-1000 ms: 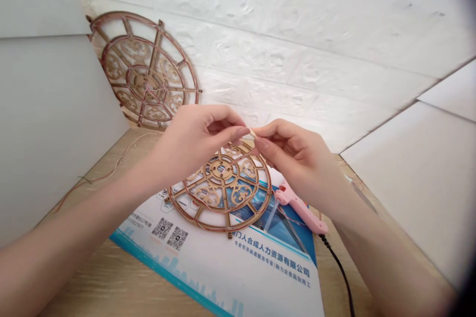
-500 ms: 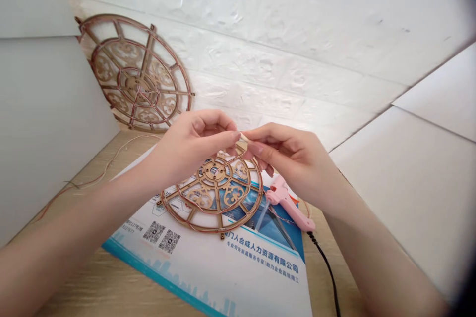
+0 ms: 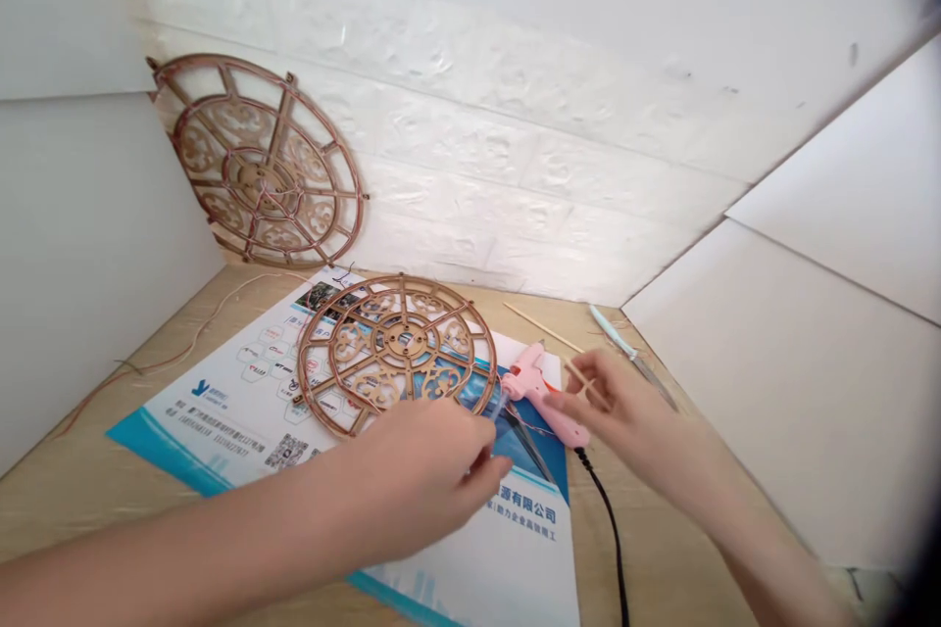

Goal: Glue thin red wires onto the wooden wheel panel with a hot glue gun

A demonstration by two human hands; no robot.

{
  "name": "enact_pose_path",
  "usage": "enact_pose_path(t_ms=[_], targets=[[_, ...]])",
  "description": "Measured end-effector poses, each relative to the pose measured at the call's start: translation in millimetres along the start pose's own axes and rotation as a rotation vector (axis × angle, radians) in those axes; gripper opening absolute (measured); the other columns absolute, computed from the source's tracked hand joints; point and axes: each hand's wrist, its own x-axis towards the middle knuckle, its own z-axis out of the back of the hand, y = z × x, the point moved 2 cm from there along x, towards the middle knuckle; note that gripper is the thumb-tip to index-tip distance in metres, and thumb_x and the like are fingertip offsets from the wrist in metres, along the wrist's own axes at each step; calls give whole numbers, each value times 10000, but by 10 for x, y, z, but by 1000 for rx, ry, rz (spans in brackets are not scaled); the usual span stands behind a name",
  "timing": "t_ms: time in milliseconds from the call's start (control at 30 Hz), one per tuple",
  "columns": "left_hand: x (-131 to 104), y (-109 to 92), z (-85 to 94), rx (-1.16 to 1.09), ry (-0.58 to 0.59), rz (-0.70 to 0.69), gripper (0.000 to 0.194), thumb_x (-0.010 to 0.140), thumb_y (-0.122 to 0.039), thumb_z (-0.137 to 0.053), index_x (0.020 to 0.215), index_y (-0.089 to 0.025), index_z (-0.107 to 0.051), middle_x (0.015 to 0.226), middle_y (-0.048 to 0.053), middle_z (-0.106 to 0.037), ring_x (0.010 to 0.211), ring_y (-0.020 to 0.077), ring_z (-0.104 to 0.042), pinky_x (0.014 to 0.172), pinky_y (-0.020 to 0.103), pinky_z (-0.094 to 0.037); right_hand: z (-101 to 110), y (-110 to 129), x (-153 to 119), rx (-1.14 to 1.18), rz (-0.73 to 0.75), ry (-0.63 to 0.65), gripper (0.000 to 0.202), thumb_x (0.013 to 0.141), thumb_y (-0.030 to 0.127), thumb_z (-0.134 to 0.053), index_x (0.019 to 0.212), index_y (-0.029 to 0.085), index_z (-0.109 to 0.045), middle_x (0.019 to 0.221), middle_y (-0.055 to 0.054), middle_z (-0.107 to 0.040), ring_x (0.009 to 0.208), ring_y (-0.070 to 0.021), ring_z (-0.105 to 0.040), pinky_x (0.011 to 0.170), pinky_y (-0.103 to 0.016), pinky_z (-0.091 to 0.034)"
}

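A pink hot glue gun [image 3: 527, 374] lies on its side on the printed folder, with a clear glue stick [image 3: 501, 406] protruding from its back. My left hand [image 3: 441, 465] hovers low over the folder beside that stick, fingers loosely curled and thumb apart; whether it touches the stick I cannot tell. My right hand [image 3: 624, 411] is at the gun's handle, thumb and fingers parted, with a short pale sliver by the fingertips. Left of the gun lies a round brown openwork wheel [image 3: 408, 341], with thin wires along its rings.
A second openwork wheel [image 3: 269, 186] leans against the white wall at the back left. A thin wooden stick [image 3: 540, 324] and a light-blue-handled tool [image 3: 610, 328] lie behind my right hand. A black cord [image 3: 612, 519] trails frontward. Loose wire [image 3: 195, 343] runs along the left.
My hands were together above the wheel, pinching a small cream-coloured piece. They have separated and lowered, the left towards the front, the right down by the glue gun. The view has shifted slightly.
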Motion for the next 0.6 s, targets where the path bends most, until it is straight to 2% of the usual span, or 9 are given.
enact_pose_path(t_ms=[33, 100, 200, 300, 400, 467, 567, 600], targets=[[-14, -19, -43, -1, 11, -6, 362, 967, -360, -499, 644, -212, -431, 618, -6, -492, 542, 159, -381, 562, 310, -184, -64, -107, -85, -36, -4, 2, 345, 823, 524, -740, 839, 220, -578, 736, -46, -657, 588, -228, -593, 520, -347, -461], [-20, -29, -96, -13, 22, -12, 357, 968, -375, -487, 652, -215, -440, 628, -4, -502, 545, 162, -388, 559, 307, -191, -187, -269, -197, -94, 4, -33, 328, 786, 464, -763, 842, 229, -541, 779, -67, -660, 645, -260, -604, 555, -369, -465], [-24, -18, -117, -62, 53, -8, 385, 983, -414, -475, 654, -214, -466, 627, -7, -518, 550, 157, -419, 546, 300, -234, -300, -376, -233, -143, 49, -68, 221, 870, 406, -657, 840, 239, -515, 832, -82, -663, 750, -288, -621, 633, -387, -475], [-116, -38, -93, -130, 122, 15, 438, 1013, -515, -453, 719, -216, -579, 682, -5, -609, 605, 158, -532, 553, 279, -321, -299, -319, -209, -141, 103, -101, 194, 925, 399, -609, 882, 231, -522, 879, -82, -670, 779, -279, -623, 660, -379, -469], [-274, -69, -53, -328, 163, 74, 461, 1007, -653, -448, 1047, -275, -709, 942, 11, -726, 823, 189, -670, 663, 265, -456, -260, -90, -211, -115, 121, -197, 220, 957, 426, -596, 969, 219, -523, 938, -92, -667, 828, -285, -625, 702, -389, -470], [-347, -40, -38, -526, 90, 122, 502, 988, -695, -461, 1237, -320, -683, 1093, 26, -737, 950, 210, -695, 792, 285, -525, -282, 150, -217, -81, 139, -236, 242, 975, 450, -593, 991, 220, -519, 945, -90, -663, 817, -274, -630, 672, -367, -468], [-360, 122, -66, -735, -193, 158, 482, 970, -662, -544, 1289, -325, -677, 1360, 49, -672, 1202, 244, -650, 1027, 321, -514, -437, 544, -183, -26, 203, -180, 183, 982, 379, -622, 956, 232, -515, 884, -45, -658, 733, -222, -627, 610, -319, -467], [-346, 198, -87, -796, -302, 156, 471, 972, -658, -555, 1285, -328, -675, 1386, 43, -659, 1259, 242, -622, 1074, 321, -494, -515, 660, -157, -8, 233, -140, 165, 984, 347, -621, 934, 236, -510, 861, -32, -656, 711, -210, -623, 593, -307, -470]])
